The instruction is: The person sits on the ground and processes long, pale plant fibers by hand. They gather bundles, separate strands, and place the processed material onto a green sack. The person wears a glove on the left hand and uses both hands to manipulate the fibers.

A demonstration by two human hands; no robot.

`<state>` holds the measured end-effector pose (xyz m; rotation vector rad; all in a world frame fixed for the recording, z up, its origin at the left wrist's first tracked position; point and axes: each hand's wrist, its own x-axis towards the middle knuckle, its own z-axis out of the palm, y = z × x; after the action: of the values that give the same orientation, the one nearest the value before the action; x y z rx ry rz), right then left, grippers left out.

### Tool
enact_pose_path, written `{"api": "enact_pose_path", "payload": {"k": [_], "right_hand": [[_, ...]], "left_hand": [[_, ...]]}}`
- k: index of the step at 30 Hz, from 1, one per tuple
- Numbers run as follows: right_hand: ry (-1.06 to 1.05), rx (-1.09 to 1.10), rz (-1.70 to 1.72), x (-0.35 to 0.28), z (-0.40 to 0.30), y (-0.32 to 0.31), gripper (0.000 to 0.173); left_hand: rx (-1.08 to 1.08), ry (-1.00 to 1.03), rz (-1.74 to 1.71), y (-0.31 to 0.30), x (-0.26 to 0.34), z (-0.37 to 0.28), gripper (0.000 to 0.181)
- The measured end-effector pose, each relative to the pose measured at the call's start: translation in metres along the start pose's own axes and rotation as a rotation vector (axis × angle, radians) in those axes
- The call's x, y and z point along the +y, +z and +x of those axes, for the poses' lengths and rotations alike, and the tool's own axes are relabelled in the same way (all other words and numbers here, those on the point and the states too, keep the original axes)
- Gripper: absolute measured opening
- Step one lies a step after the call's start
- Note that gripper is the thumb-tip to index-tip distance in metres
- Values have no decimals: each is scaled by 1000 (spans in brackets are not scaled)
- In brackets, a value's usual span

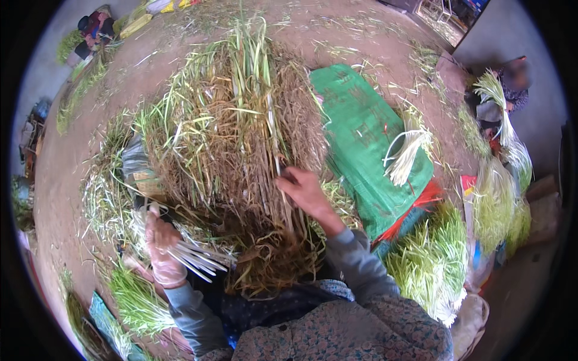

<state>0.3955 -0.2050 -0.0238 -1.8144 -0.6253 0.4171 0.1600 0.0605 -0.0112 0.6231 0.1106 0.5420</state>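
My left hand (163,246), in a thin clear glove, is closed around a bunch of peeled white stalks (198,259) whose ends fan out to the right. A large heap of long plants with dry brown outer leaves (216,149) and some green tips lies before me. Over the heap's right side, my right hand (300,187) has thumb and forefinger at a pale stalk (272,122); whether they pinch it cannot be told. Loose brown leaves (275,257) lie near my lap.
To the right lies a green woven sack (361,135) carrying a tied white stalk bundle (404,158). Green-white bundles stand at the right (429,261) and lower left (140,302). People sit at far right (515,90) and upper left (97,29). Scraps litter the floor.
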Motion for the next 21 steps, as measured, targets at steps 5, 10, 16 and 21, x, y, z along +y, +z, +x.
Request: {"api": "enact_pose_path", "payload": {"k": [5,10,16,21], "right_hand": [[-248,-246,453,-73,-59,16,9],[-349,-288,92,-81,-70,57,21],[-565,-261,-258,-72,-74,73,15],[-157,-268,447,-52,-58,61,16]], "left_hand": [[-50,-52,235,62,-16,-15,30],[298,-205,618,125,-41,-23,31],[325,-256,773,109,-51,-17,25],[345,-284,691,107,-54,-14,22]]}}
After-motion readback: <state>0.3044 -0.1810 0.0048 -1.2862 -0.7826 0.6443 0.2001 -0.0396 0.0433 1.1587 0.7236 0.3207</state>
